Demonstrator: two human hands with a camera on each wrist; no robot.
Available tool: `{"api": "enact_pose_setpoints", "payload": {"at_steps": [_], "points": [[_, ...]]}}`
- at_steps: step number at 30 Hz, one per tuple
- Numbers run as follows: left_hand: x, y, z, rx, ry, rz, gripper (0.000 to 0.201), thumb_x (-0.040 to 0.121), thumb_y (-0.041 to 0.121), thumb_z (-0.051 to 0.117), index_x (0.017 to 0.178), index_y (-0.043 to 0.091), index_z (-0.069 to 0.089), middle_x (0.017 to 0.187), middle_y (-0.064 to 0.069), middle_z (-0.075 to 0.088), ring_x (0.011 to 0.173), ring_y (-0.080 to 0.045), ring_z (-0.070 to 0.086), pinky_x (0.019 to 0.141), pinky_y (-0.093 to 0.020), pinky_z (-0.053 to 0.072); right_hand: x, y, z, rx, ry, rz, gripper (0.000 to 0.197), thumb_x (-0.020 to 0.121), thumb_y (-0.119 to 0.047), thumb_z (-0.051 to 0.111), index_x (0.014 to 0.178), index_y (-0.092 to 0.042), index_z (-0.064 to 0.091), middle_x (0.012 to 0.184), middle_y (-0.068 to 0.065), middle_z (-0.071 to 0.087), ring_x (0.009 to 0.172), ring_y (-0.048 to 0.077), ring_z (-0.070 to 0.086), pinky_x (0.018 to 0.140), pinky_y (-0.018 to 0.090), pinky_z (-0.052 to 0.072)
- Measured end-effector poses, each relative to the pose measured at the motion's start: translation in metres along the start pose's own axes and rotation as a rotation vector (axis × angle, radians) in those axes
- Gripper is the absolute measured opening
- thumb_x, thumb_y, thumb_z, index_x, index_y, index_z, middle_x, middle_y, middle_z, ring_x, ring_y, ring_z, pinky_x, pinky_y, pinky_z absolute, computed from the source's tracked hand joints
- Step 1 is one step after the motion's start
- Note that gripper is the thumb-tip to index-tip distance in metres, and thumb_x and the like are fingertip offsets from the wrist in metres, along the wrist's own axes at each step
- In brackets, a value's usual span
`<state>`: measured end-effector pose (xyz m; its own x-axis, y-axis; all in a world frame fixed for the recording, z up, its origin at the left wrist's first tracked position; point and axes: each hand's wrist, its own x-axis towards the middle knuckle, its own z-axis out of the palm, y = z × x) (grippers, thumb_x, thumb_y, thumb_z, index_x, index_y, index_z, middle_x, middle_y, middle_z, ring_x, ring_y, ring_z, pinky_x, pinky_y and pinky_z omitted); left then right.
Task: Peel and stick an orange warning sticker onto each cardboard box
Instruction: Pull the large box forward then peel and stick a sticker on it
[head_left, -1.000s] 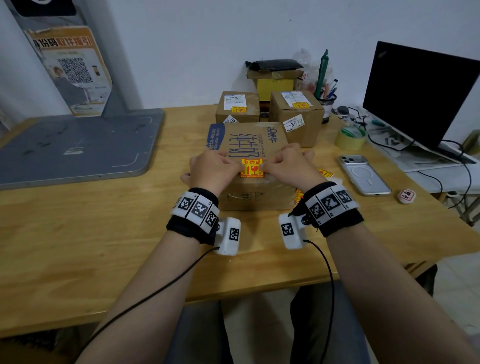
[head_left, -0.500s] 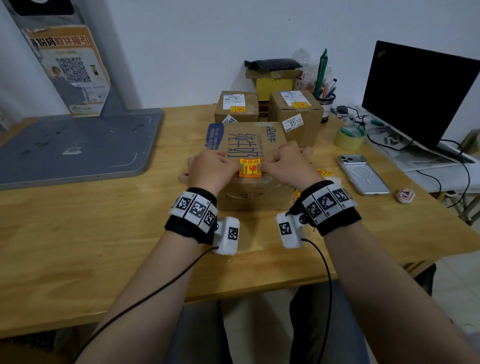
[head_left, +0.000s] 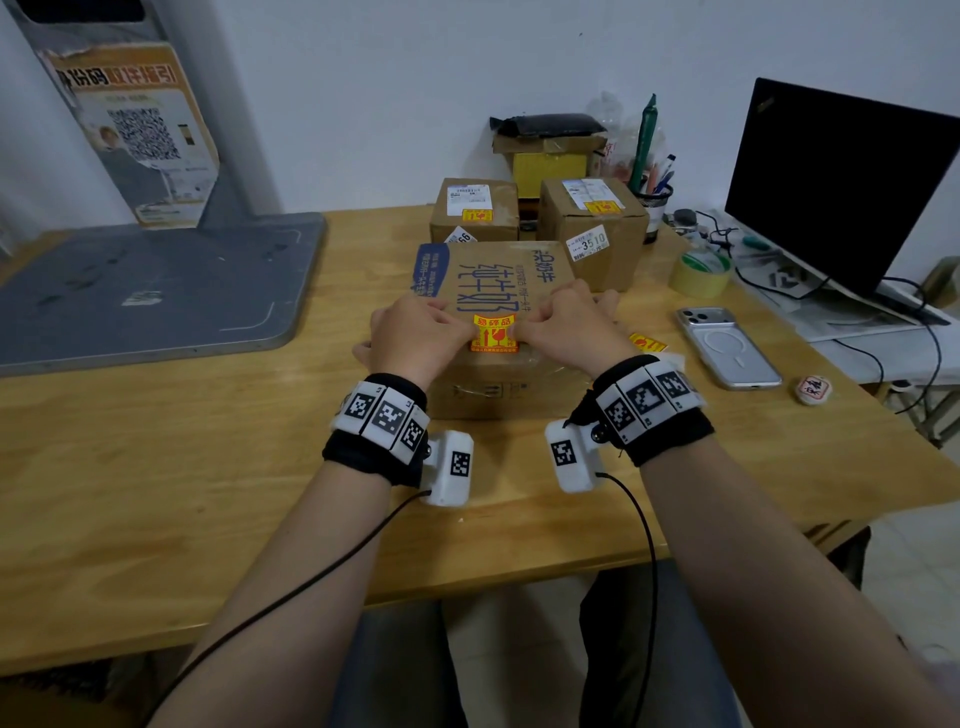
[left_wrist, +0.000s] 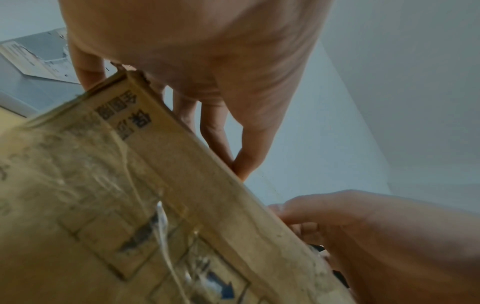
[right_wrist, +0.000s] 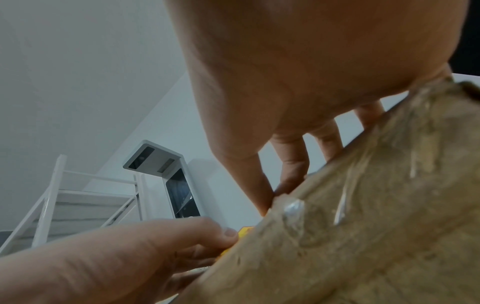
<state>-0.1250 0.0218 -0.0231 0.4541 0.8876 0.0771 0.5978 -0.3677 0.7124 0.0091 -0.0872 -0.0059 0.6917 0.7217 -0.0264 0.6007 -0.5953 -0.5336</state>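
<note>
Wooden desk (head_left: 156, 467) | sticker (head_left: 494, 333) on box (head_left: 498, 291) – both hands (head_left: 563, 327) pressing its edges

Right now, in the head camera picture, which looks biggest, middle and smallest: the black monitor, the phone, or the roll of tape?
1. Black monitor, clearly biggest.
2. Phone.
3. Roll of tape, slightly smaller-looking, though it sits farther back.
</note>
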Motion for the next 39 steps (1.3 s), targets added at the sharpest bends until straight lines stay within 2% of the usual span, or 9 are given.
{"api": "enact_pose_setpoints", "payload": {"at_steps": [3,9,14,19,23,27,31,36,39], "points": [[0.001,0.000,0.000,-0.009,0.021,-0.013,0.014,0.077,0.047,0.075,0.079,0.033,0.075,0.137,0.021,0.063,0.136,-0.022,0.041,0.103,-0.049,0.027,-0.001,-0.001,0.000,-0.003,0.012,0.003,0.034,0.092,-0.051,0.064,0.106,-0.020,0.071,0.118,0.000,0.035,0.132,0.033,0.028,0.110,0.051,0.029],[0.002,-0.002,0.004,0.007,0.040,-0.007,0.024,0.076,0.047,0.073,0.092,0.029,0.079,0.134,0.022,0.063,0.133,-0.021,0.043,0.102,-0.051,0.028,-0.002,-0.001,0.001,-0.004,0.021,0.011,0.041,0.091,-0.053,0.065,0.112,-0.018,0.070,0.117,-0.001,0.034,0.133,0.033,0.028,0.108,0.052,0.029],[0.002,-0.003,0.006,0.004,0.040,-0.017,0.017,0.076,0.045,0.072,0.081,0.029,0.077,0.132,0.024,0.063,0.132,-0.020,0.042,0.100,-0.049,0.028,-0.005,-0.003,0.000,0.001,0.019,-0.003,0.031,0.091,-0.051,0.067,0.096,-0.020,0.068,0.116,0.000,0.036,0.130,0.032,0.029,0.107,0.049,0.029],[0.001,-0.003,0.007,0.005,0.062,-0.018,0.022,0.076,0.044,0.070,0.093,0.030,0.070,0.130,0.023,0.063,0.132,-0.020,0.043,0.100,-0.049,0.027,-0.006,-0.004,0.000,-0.013,0.023,0.010,0.030,0.089,-0.054,0.068,0.089,-0.024,0.066,0.115,0.000,0.037,0.132,0.033,0.029,0.108,0.051,0.029],[-0.001,-0.003,0.006,0.012,0.060,-0.001,0.024,0.078,0.044,0.071,0.097,0.030,0.071,0.132,0.021,0.063,0.133,-0.021,0.042,0.106,-0.052,0.028,-0.007,-0.002,0.000,-0.028,0.029,0.010,0.045,0.086,-0.058,0.071,0.106,-0.017,0.071,0.126,0.001,0.046,0.134,0.035,0.029,0.108,0.054,0.029],[-0.001,-0.003,0.007,0.025,0.060,0.006,0.023,0.078,0.047,0.072,0.091,0.030,0.079,0.133,0.022,0.061,0.133,-0.021,0.041,0.105,-0.054,0.027,-0.010,0.001,0.000,-0.007,0.103,-0.055,0.032,0.082,-0.057,0.078,0.082,-0.026,0.072,0.122,-0.009,0.052,0.129,0.030,0.031,0.100,0.048,0.030],[-0.006,0.001,0.003,0.031,0.044,0.015,0.020,0.078,0.048,0.073,0.065,0.035,0.065,0.134,0.019,0.061,0.134,-0.023,0.041,0.105,-0.054,0.026,-0.013,-0.002,0.002,0.209,0.143,-0.221,0.042,0.102,-0.055,0.051,0.089,-0.031,0.082,0.114,-0.003,0.066,0.130,0.025,0.035,0.108,0.049,0.036],[-0.005,-0.001,0.002,0.092,0.063,0.032,0.027,0.080,0.058,0.066,0.085,0.034,0.078,0.130,0.021,0.065,0.131,-0.023,0.046,0.099,-0.050,0.027,-0.012,-0.004,0.011,0.121,0.056,-0.242,0.064,0.107,-0.052,0.030,0.075,-0.035,0.083,0.140,0.004,0.062,0.138,0.026,0.039,0.115,0.053,0.027],[-0.004,-0.003,0.001,0.043,0.073,0.041,0.041,0.096,0.058,0.046,0.075,0.036,0.074,0.113,0.012,0.073,0.121,-0.022,0.053,0.099,-0.050,0.025,-0.013,-0.006,0.010,0.077,0.056,-0.219,0.061,0.109,-0.048,0.032,0.076,-0.035,0.082,0.146,0.001,0.058,0.140,0.025,0.036,0.112,0.051,0.024]]}}
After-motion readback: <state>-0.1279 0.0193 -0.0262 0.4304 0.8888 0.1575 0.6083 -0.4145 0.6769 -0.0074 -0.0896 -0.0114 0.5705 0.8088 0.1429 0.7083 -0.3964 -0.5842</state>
